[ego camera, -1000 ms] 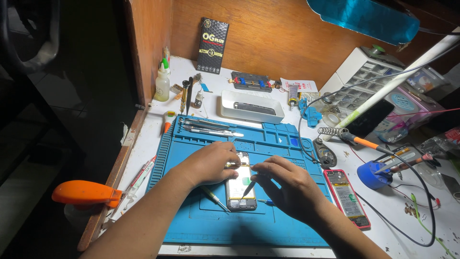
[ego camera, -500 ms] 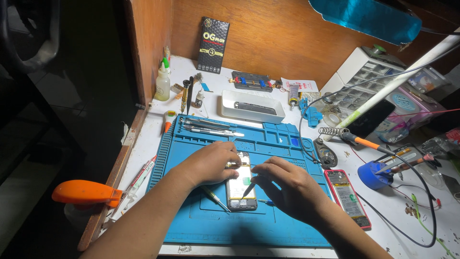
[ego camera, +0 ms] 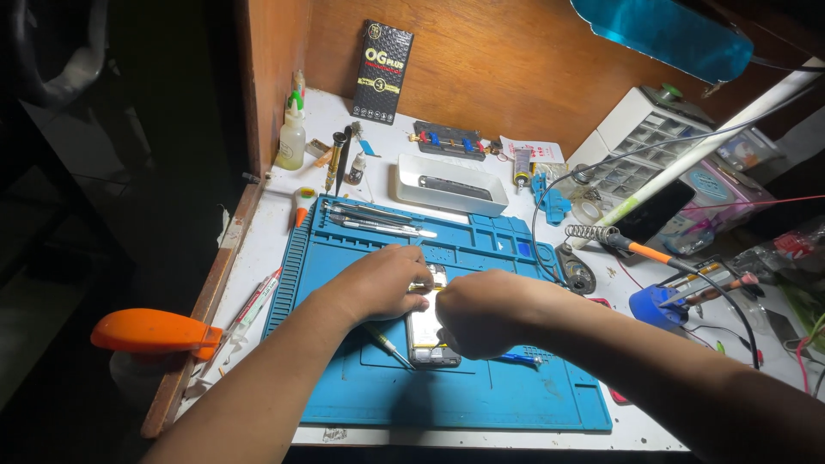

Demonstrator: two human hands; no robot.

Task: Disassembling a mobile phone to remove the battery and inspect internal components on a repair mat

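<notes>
An opened phone (ego camera: 424, 345) lies lengthwise in the middle of the blue work mat (ego camera: 481, 404). My left hand (ego camera: 378, 283) rests on the phone's far end, its fingertips pinching that end to the mat. My right hand (ego camera: 481, 314) is curled over the phone's middle and hides most of it. Its fingers are closed on a thin dark tool, of which only the tip shows at the phone's right edge. A slim screwdriver (ego camera: 387, 344) lies on the mat under my left wrist. Under my right hand lies a blue-handled tool (ego camera: 518, 357).
Tweezers and picks (ego camera: 378, 225) lie along the mat's far groove. Behind are a white tray (ego camera: 451, 196), a glue bottle (ego camera: 291, 142) and a dark box (ego camera: 382, 73). At the right: soldering iron (ego camera: 632, 247), blue stand (ego camera: 657, 302), parts drawers (ego camera: 644, 142). An orange clamp (ego camera: 150, 333) grips the left edge.
My right hand has slid left and forward over the phone and now covers its middle. My left hand has stayed on the phone's far end.
</notes>
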